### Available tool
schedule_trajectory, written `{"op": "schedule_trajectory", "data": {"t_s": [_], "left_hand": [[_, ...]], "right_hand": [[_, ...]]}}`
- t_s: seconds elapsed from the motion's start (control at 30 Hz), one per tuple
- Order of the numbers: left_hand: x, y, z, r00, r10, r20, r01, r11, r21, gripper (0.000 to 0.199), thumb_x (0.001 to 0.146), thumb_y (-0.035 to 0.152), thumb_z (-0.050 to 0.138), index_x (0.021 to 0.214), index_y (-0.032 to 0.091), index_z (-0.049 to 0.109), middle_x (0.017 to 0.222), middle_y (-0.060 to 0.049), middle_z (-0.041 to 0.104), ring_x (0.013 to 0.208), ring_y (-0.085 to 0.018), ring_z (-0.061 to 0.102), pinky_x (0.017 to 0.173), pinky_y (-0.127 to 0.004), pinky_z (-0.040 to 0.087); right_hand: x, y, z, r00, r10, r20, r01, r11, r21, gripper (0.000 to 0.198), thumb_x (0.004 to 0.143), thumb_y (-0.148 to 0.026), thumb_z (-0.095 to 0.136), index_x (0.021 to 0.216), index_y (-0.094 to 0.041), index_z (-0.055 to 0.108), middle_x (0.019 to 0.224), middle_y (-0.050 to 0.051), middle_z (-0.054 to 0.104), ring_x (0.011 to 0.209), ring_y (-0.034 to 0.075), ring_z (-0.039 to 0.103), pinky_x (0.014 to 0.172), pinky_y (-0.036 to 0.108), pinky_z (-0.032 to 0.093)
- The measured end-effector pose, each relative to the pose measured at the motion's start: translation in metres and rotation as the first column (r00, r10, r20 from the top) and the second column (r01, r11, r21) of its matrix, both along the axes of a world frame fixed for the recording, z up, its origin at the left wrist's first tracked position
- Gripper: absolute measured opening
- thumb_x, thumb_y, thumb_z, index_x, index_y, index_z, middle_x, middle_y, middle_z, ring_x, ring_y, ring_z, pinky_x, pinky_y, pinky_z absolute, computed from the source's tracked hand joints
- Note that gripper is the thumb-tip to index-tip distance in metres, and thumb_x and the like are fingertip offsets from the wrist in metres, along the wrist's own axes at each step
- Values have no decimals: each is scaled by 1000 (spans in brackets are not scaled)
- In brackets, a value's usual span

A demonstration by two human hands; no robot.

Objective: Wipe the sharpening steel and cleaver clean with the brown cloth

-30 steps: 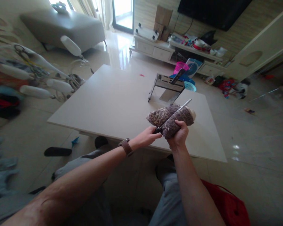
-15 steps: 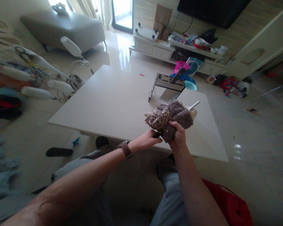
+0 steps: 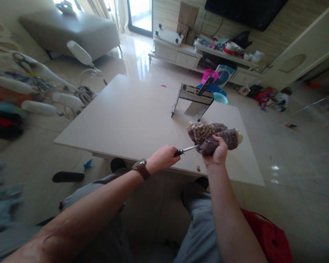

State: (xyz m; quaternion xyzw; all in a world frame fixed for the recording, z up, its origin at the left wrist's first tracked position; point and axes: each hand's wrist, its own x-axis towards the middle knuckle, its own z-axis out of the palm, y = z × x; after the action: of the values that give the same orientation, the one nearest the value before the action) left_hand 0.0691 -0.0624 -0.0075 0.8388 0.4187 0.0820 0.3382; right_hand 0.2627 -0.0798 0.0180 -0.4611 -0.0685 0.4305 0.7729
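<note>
White table (image 3: pixel 112 117), glossy floor (image 3: pixel 138 54), cloth (image 3: pixel 205 132) in hand (image 3: pixel 218 150)

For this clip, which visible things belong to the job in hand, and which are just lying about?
In the job:
black-handled metal rod, in the left hand
brown patterned fluffy cloth, in the right hand
possibly the silver-and-black metal rack, standing untouched on the white table

Apparently just lying about:
small triangular red scrap
pink plastic basket
turquoise perforated basket
</note>
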Motion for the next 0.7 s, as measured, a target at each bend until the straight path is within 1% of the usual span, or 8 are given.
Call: {"op": "schedule_trajectory", "data": {"t_s": [0.1, 0.2, 0.3, 0.37, 0.5, 0.6, 0.7], "left_hand": [[7, -3, 0, 999, -2, 42, 3, 1000, -14, 29, 86, 29, 51, 76, 13, 72, 67, -10, 68, 51, -13, 45, 53, -29, 26], [14, -5, -2, 994, 22, 105, -18, 999, -40, 27, 86, 28, 52, 75, 12, 72, 67, -9, 68, 52, -12, 46, 53, -28, 27], [18, -5, -5, 974, 39, 225, -27, 998, -56, 23, 85, 28, 54, 77, 13, 70, 71, -8, 68, 57, -12, 49, 55, -26, 30], [19, -5, -6, 962, 34, 270, -20, 998, -54, 23, 85, 28, 54, 77, 13, 70, 73, -7, 68, 59, -12, 50, 56, -26, 32], [17, -4, -6, 973, 12, 231, 0, 999, -53, 22, 84, 26, 54, 73, 13, 69, 66, -6, 65, 54, -11, 43, 54, -27, 29], [15, -3, -3, 986, -16, 165, 25, 998, -52, 25, 84, 27, 53, 71, 13, 68, 61, -6, 62, 50, -11, 39, 52, -28, 26], [10, -2, 2, 994, -60, 96, 62, 998, -10, 27, 85, 28, 52, 74, 13, 71, 64, -8, 64, 49, -12, 42, 52, -29, 26]], "right_hand": [[-10, 0, -7, 998, 56, 12, -56, 998, 17, 19, 66, -18, 65, 85, -20, 61, 80, -3, 71, 78, 16, 71, 67, 28, 61], [-24, 1, -15, 993, 116, -12, -116, 993, -12, 21, 65, -19, 69, 84, -18, 61, 79, -3, 70, 76, 16, 70, 66, 27, 60], [-37, 1, -21, 992, 125, -8, -125, 991, -52, 26, 62, -18, 72, 87, -16, 63, 80, -2, 71, 73, 14, 68, 67, 25, 59], [-40, 2, -22, 993, 120, 3, -120, 991, -64, 27, 62, -17, 72, 88, -15, 63, 80, -2, 71, 72, 13, 67, 67, 24, 58], [-33, 1, -19, 993, 114, -28, -116, 990, -81, 28, 61, -16, 71, 88, -15, 64, 80, -1, 71, 73, 15, 69, 66, 26, 60], [-20, -1, -14, 995, 91, -29, -92, 994, -57, 27, 63, -14, 69, 90, -16, 64, 80, -1, 72, 78, 17, 71, 71, 31, 62], [-1, -1, -9, 999, 39, -26, -40, 999, -30, 25, 65, -15, 66, 90, -18, 65, 82, -1, 73, 79, 18, 71, 70, 33, 62]]}}
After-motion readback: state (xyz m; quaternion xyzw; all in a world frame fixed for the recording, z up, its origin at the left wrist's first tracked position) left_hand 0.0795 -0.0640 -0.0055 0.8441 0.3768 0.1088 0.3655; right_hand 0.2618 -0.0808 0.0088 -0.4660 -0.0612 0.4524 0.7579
